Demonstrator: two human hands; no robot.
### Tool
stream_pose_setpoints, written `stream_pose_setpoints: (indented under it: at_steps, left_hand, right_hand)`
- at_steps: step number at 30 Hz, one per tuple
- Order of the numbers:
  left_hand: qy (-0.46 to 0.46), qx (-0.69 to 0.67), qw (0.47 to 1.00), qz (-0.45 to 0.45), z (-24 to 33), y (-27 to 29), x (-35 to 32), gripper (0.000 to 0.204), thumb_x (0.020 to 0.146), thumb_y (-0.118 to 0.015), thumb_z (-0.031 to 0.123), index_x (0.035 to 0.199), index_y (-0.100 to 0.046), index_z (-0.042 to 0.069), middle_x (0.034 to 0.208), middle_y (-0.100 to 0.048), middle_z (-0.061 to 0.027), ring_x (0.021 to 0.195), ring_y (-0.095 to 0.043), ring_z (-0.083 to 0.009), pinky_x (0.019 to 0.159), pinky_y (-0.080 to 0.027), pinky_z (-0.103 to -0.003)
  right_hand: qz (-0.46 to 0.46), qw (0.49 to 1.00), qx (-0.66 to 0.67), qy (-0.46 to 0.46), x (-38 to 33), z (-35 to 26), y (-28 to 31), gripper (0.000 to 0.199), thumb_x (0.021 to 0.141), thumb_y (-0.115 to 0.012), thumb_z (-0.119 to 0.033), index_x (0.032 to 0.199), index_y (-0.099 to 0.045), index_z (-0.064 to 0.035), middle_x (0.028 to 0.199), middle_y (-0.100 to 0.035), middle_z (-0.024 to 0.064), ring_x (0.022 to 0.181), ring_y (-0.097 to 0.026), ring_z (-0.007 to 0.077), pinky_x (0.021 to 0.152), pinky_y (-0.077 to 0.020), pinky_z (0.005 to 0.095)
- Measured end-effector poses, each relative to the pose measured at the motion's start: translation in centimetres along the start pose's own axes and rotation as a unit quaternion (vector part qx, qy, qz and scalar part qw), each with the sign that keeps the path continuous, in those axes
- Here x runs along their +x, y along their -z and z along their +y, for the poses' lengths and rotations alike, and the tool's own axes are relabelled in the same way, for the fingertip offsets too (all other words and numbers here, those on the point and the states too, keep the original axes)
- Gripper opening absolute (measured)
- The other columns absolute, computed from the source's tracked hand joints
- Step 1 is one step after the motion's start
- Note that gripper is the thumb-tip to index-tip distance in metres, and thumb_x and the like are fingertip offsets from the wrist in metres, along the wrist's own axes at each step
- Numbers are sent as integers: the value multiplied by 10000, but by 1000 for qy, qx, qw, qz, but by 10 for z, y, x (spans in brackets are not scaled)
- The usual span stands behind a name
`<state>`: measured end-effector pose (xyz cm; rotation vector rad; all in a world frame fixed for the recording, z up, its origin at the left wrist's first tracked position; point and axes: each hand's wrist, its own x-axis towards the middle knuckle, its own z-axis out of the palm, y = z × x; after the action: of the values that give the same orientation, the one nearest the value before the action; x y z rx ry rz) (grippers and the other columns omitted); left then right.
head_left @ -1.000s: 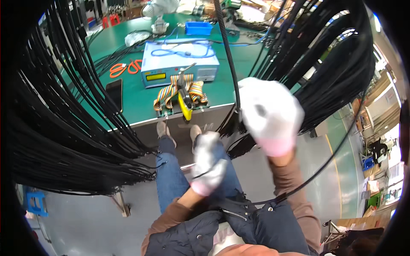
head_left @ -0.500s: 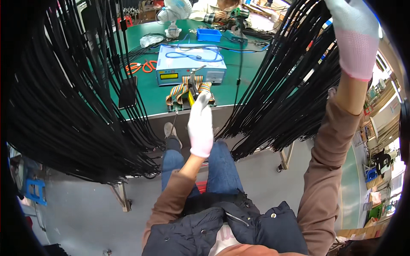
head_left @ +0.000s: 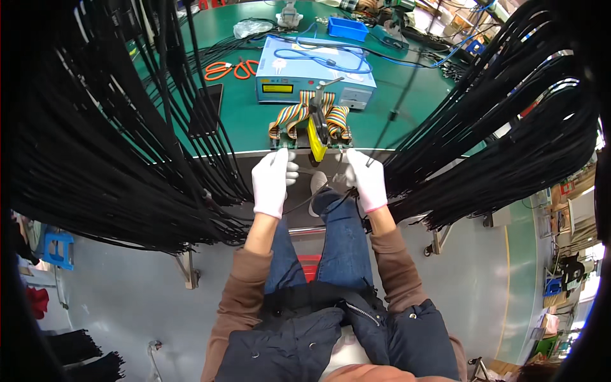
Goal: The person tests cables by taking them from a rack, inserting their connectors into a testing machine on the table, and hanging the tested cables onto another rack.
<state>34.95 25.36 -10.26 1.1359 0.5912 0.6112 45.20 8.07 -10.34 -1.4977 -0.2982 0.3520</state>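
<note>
Left hand (head_left: pixel 270 184) and right hand (head_left: pixel 369 181) were held just in front of the ribbon-wired board (head_left: pixel 293 144), set at the table (head_left: pixel 245 127) edge presumably for easy reach, fingers curled near a thin black cable (head_left: pixel 304 205); whether either grip was pinching it couldn't be told.

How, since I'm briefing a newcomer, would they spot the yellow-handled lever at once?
On the green table, find the blue box with a yellow display. In front of it, at the near edge, the lever sits between striped ribbon cables. Its solid yellow handle sets it apart from the multicoloured cables.
</note>
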Motion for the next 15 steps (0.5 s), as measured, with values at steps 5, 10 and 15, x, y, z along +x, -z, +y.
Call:
stream_pose_setpoints:
  at_steps: [5,10,15]
  left_hand:
    - [87,-143,985,-43,-18,0,14,199,953,-577,179,910,-669,8,569,-489,9,424,-375,-64,405,-281,-210]
    - [101,-116,986,-66,-26,5,-17,224,955,-585,219,867,-669,31,513,-381,52,392,-268,-43,372,-185,-217]
    - [214,103,955,-177,-27,11,-35,264,943,-607,284,859,-675,42,515,-404,38,395,-295,-60,374,-190,-211]
  right_hand:
    - [-37,997,56,-45,7,20,3,182,909,-633,-109,1004,-730,13,805,-682,11,568,-466,57,536,-359,188]
    - [26,969,-101,224,4,40,6,225,955,-561,-119,1019,-716,31,637,-536,-25,499,-364,43,481,-264,186]
    - [54,983,-3,178,-22,1,-14,234,966,-526,-97,1030,-707,38,612,-523,-25,496,-346,43,476,-253,189]
